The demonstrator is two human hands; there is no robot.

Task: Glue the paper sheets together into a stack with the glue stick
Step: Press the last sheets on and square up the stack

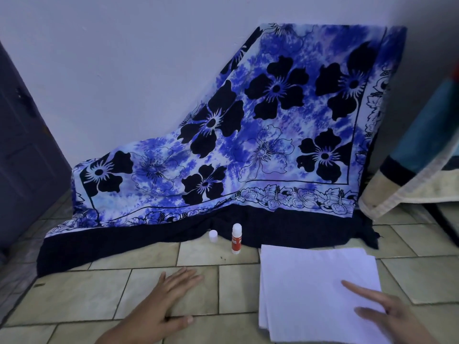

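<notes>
Bare tile (pixel 154 281) open before glue stick (pixel 236 239); cap (pixel 213 236) beside.

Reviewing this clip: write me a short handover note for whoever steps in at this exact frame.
Left hand: flat on the floor tiles, open, holding nothing.
Right hand: open, fingers resting on the paper sheets, no grip on anything.
Glue stick: upright on the tiles near the floral cloth, uncapped; its cap stands just to its left.
Done: glue opened, sheets lying in a loose, slightly fanned pile. Whether any are already glued cannot be told.
Left: pick up the stick, glue the sheets, square the stack.
</notes>
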